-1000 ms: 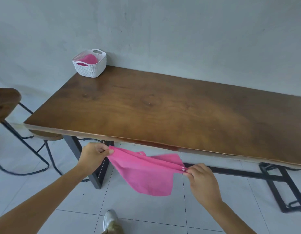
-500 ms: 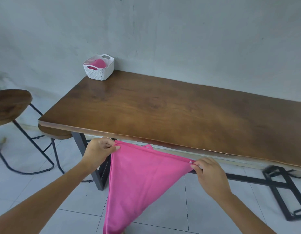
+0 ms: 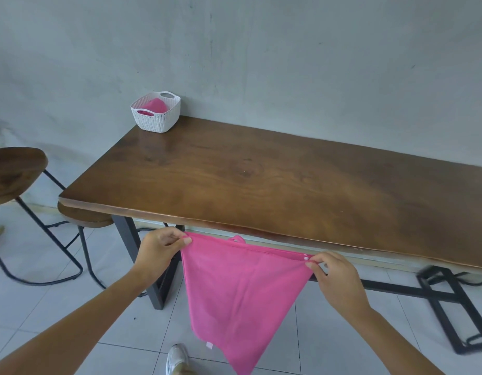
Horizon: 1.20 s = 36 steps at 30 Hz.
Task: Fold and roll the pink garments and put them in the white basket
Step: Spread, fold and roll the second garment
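**A:** Container: position and contents?

**B:** White basket (image 3: pixel 156 119) stands on the far left corner of the table (image 3: pixel 261 180), close to the wall. One bundled pink garment (image 3: pixel 154 105) lies inside and shows through the near handle slot.

**A:** Piece being worked?

**B:** Hanging pink garment (image 3: pixel 240 288) is in the air just off the table's near edge. Its top edge is pulled taut and the rest droops to a point. There is a small loop on the top edge and a white snap at the right corner.

**A:** Hands?

**B:** Left hand (image 3: pixel 158 249) pinches the top left corner, thumb against curled fingers. Right hand (image 3: pixel 334 277) pinches the top right corner beside the snap, fingertips pressed together.

**A:** Other items?

**B:** Round stool (image 3: pixel 15 169) stands off the table's left end. Second stool (image 3: pixel 83 216) sits partly under that end. White shoe (image 3: pixel 176 358) is on the tiles below the near edge.
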Each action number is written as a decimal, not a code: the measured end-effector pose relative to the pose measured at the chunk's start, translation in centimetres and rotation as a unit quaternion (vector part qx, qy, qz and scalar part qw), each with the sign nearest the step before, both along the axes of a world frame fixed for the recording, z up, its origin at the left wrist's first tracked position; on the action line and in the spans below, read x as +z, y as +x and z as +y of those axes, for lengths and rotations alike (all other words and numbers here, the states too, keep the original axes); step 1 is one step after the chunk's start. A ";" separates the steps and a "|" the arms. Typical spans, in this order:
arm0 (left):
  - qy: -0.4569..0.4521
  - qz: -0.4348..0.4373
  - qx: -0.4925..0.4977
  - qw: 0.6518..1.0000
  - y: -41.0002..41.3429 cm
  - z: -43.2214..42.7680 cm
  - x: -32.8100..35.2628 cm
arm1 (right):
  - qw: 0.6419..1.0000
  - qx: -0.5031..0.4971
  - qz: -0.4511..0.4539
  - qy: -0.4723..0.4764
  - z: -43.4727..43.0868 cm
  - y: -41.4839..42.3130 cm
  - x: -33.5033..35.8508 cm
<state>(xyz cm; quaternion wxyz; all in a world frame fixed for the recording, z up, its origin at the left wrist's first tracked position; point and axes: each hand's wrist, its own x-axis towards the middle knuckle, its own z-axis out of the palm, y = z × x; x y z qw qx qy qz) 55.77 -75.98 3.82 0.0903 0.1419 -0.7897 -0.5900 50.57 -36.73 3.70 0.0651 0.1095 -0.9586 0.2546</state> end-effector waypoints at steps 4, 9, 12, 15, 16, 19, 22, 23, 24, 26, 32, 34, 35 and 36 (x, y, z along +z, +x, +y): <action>0.008 0.011 0.006 1.000 -1.2 0.7 -0.1 | 0.999 -0.012 -0.022 -0.028 0.1 -0.5 -0.1; -0.019 0.013 0.029 0.999 -3.3 0.9 -0.5 | 0.997 -0.030 -0.034 -0.062 -0.4 -1.3 0.0; -0.016 0.014 0.036 0.999 -4.9 0.8 -0.3 | 0.992 -0.055 -0.047 -0.107 -0.9 -2.3 0.5; -0.002 0.008 0.057 0.998 -6.7 0.7 0.1 | 0.988 -0.064 -0.033 -0.135 -1.3 -3.6 0.5; 0.011 0.008 0.069 0.998 -7.3 0.6 -0.1 | 0.987 -0.070 -0.027 -0.143 -1.6 -4.2 0.6; 0.001 -0.008 0.092 0.996 -9.2 0.6 -0.2 | 0.981 -0.092 -0.022 -0.172 -2.5 -5.9 0.5; -0.043 -0.020 0.105 0.993 -11.2 0.7 -0.6 | 0.963 -0.137 -0.037 -0.229 -3.5 -7.9 -0.1; -0.061 -0.025 0.108 0.992 -11.7 0.7 -0.7 | 0.959 -0.149 -0.042 -0.236 -3.8 -8.5 -0.3; -0.079 -0.026 0.112 0.990 -12.3 0.7 -1.0 | 0.957 -0.160 -0.045 -0.239 -4.1 -9.2 -0.5; -0.132 -0.035 0.120 0.983 -13.2 0.7 -1.5 | 0.953 -0.182 -0.056 -0.236 -4.6 -10.6 -0.8; -0.258 -0.064 0.140 0.954 -16.6 0.4 -3.0 | 0.963 -0.205 -0.079 -0.156 -5.1 -15.2 -2.9; -0.291 -0.062 0.137 0.945 -17.9 0.0 -3.5 | 0.968 -0.213 -0.077 -0.108 -5.5 -16.4 -2.9; -0.305 -0.062 0.136 0.941 -18.8 -0.2 -3.7 | 0.968 -0.219 -0.076 -0.093 -5.7 -17.2 -2.9; -0.314 -0.065 0.135 0.937 -19.6 -0.4 -3.9 | 0.968 -0.225 -0.075 -0.085 -6.1 -17.8 -2.8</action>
